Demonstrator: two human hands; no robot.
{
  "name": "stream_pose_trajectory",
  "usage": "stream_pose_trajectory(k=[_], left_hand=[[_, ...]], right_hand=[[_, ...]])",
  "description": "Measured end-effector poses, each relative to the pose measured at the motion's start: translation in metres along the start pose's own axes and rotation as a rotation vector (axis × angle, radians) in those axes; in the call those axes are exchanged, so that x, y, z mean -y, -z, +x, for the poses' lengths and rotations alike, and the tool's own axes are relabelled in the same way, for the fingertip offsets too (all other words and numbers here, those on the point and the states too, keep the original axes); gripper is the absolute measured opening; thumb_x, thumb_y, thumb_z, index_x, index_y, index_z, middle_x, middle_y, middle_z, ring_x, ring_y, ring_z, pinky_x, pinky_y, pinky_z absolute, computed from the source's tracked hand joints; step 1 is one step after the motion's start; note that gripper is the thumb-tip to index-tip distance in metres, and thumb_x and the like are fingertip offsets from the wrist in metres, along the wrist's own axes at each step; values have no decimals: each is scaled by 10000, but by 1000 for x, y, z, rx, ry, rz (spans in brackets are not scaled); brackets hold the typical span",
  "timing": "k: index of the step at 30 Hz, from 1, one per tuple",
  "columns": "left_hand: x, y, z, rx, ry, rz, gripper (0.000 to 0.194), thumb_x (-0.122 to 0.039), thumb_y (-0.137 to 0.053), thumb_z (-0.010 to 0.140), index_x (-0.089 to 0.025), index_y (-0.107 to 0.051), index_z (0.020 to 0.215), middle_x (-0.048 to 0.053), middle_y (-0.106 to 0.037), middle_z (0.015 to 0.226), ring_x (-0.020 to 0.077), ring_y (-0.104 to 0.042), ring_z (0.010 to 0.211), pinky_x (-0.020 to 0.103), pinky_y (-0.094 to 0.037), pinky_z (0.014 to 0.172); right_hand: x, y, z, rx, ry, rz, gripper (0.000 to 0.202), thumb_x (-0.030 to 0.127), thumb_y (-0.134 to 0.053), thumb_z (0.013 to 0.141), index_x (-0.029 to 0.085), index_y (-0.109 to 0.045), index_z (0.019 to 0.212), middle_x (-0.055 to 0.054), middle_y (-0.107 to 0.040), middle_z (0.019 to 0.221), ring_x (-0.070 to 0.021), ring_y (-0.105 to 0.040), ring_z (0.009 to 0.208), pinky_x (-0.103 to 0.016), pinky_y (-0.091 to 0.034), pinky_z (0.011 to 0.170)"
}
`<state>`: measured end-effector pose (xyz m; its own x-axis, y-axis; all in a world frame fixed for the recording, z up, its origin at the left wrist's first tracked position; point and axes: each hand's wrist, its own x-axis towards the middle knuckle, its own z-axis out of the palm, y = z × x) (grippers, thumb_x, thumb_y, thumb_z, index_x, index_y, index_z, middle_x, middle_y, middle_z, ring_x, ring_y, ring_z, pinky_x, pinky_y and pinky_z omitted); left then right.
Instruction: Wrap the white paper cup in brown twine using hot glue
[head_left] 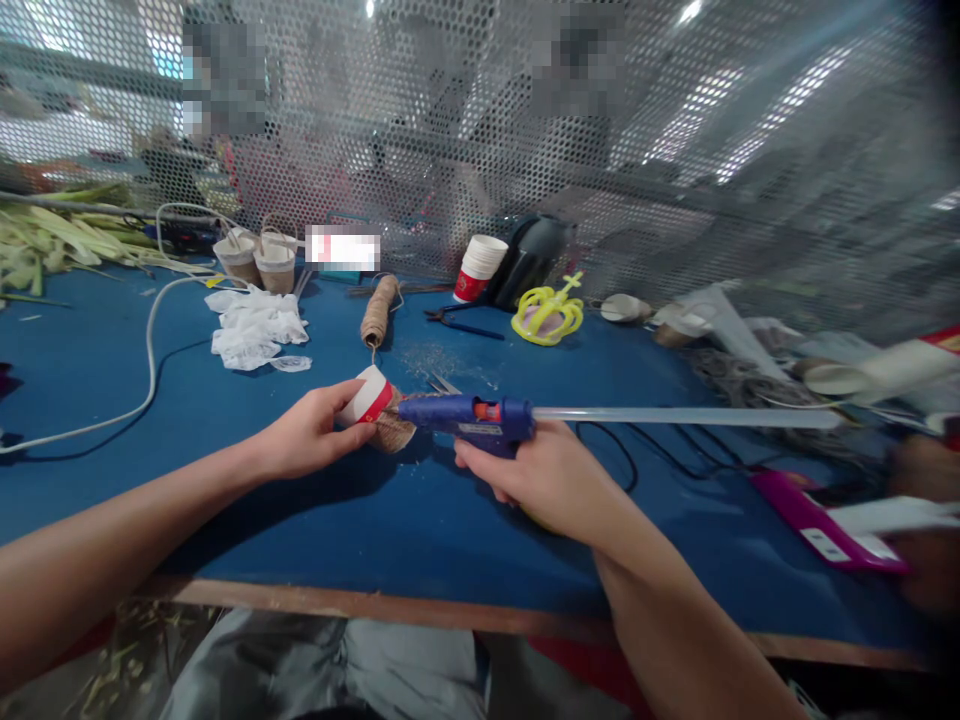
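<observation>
My left hand [319,430] grips a paper cup [369,398], white with a red band, tilted on its side and partly wrapped in brown twine. A blue glue gun [480,415] is in my right hand [544,465], with a long clear glue stick [675,416] sticking out of its back. The gun's nozzle points left and meets the twine-covered part of the cup; whether it touches is hard to tell. From a twine roll [379,312] behind the cup, a strand runs down toward it. Scissors [444,384] lie just behind the gun, partly hidden.
Behind stand twine-wrapped cups [276,265], stacked paper cups [480,268], pliers [469,324] and a yellow crown-shaped piece [547,315]. White lace [251,325] lies at the left. A purple power strip [825,525] and dark cables are at the right, before a perforated screen [450,130].
</observation>
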<state>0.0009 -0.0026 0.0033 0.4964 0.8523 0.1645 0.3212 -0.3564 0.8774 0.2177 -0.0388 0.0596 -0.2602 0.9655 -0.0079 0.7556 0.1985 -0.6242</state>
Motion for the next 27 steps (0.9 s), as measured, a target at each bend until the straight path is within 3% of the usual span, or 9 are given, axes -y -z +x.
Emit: stream_pose_trajectory(k=[12,27], left_hand=[[3,-1,0,2,7,-26,337,-290,-535,762,-100,-550,1039,86,-647,946,197,-596,788,274,-477,691],[2,1,0,17,-16,46,344,-309,-500,789,-98,-533,1059,81,-641,938,200,-583,806,287,-461,717]], right_hand=[[-3,0,7,-64,-43,39,228,272,-535,711,176,-543,503,35,-498,362,-107,-519,366,-209,-424,409],[3,-3,-2,2,1,-36,200,238,-515,734,178,-574,553,48,-485,365,-98,-506,370,-204,-389,425]])
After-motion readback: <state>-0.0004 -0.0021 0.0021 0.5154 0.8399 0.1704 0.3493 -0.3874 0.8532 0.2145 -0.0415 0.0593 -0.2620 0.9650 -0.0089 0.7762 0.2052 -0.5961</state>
